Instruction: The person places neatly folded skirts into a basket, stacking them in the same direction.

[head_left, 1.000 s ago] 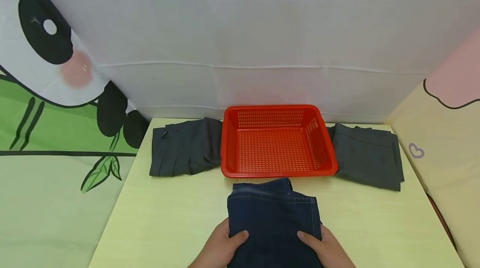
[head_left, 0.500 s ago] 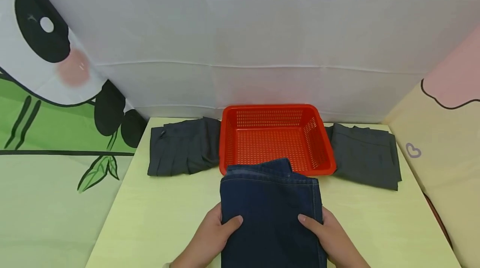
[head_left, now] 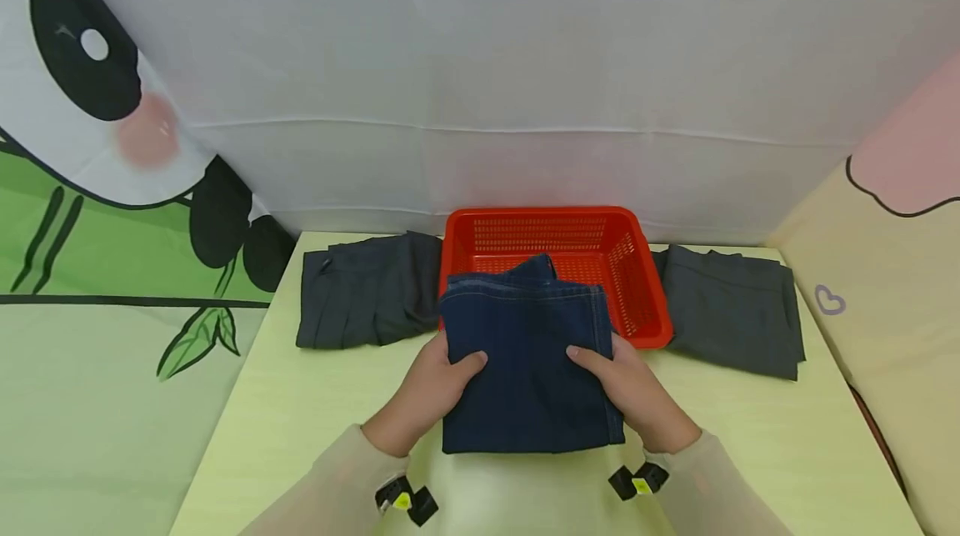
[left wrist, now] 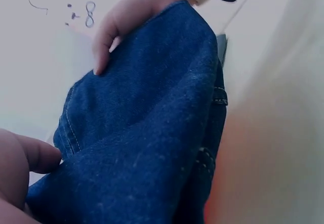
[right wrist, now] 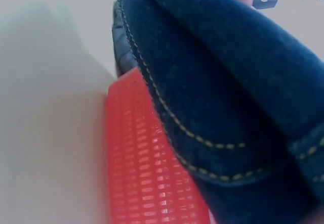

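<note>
Between my two hands is a folded piece of dark blue denim (head_left: 525,369), likely jeans, with pale stitching along its edges. My left hand (head_left: 438,382) grips its left side, thumb on top and fingers hidden beneath. On the opposite side my right hand (head_left: 630,386) pinches the denim the same way. The cloth's far edge overlaps the front part of a red plastic basket (head_left: 648,303) in the head view; whether they touch I cannot tell. In the right wrist view, the basket's slotted wall (right wrist: 147,168) shows beside the stitched denim (right wrist: 202,97).
A folded dark grey pleated garment (head_left: 360,294) lies left of the basket. Another folded dark grey garment (head_left: 735,311) lies to its right. All rest on a pale yellow table (head_left: 247,453), with a white cloth backdrop (head_left: 525,86) behind.
Both hands have carried the folded denim forward, away from the body, until it overlaps the basket in view. The sleeves and wrist devices have come into sight.
</note>
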A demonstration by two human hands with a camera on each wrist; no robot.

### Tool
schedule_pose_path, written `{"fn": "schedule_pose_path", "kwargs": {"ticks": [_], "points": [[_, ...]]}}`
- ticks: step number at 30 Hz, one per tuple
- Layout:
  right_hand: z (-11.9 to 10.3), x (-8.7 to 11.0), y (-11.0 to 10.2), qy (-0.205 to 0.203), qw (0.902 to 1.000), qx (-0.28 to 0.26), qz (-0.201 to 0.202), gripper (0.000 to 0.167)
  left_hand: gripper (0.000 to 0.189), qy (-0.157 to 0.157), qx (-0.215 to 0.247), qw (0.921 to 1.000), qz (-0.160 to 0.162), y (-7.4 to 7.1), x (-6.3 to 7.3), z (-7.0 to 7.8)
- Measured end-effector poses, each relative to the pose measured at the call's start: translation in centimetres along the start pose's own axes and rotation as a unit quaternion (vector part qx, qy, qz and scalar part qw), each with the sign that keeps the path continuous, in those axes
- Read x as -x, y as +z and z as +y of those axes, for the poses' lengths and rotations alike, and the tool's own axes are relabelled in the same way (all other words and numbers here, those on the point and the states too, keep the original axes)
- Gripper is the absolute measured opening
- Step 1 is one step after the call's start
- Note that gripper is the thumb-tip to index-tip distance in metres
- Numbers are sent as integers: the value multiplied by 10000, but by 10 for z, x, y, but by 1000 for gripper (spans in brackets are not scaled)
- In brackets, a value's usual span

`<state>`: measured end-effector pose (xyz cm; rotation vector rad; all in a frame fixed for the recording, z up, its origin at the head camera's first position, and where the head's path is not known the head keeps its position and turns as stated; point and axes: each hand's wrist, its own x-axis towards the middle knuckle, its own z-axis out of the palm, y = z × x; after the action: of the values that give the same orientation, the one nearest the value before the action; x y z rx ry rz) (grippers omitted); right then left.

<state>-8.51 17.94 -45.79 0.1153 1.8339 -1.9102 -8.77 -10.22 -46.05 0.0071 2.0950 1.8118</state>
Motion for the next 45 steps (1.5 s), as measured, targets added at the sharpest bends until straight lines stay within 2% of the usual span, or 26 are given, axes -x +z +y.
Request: {"fn": "schedule_pose_path", "kwargs": {"ticks": [5,10,17,24,28,34,42,45], "points": [[-18,-25,-9,-28,9994,178,303,61,51,18,-38,9999,119,-1,-32,14],[-35,-47,-20,-116,9990,236,359,59,47,38,-52,9998,209,-3,-55,28],[-44,-76,-31,-120,9985,330,414,56,43,-324,80,9983,486,-6,-82,37],[-48,-99,-39,-12,9987,220,462,58,43,-646,433,9952,597,-10,-109,33],[-45,-110,-42,153,9989,112,439,60,53,-781,369,9940,667,-11,-119,26],[-31,-121,-53,442,9981,106,425,54,72,-943,-49,9918,861,-1,-130,19],[-14,-136,-60,736,9946,515,527,57,65,-1066,-510,9862,1158,13,-145,6],[-10,-140,-61,793,9911,911,556,56,63,-1083,-833,9832,1214,16,-150,-3]]}}
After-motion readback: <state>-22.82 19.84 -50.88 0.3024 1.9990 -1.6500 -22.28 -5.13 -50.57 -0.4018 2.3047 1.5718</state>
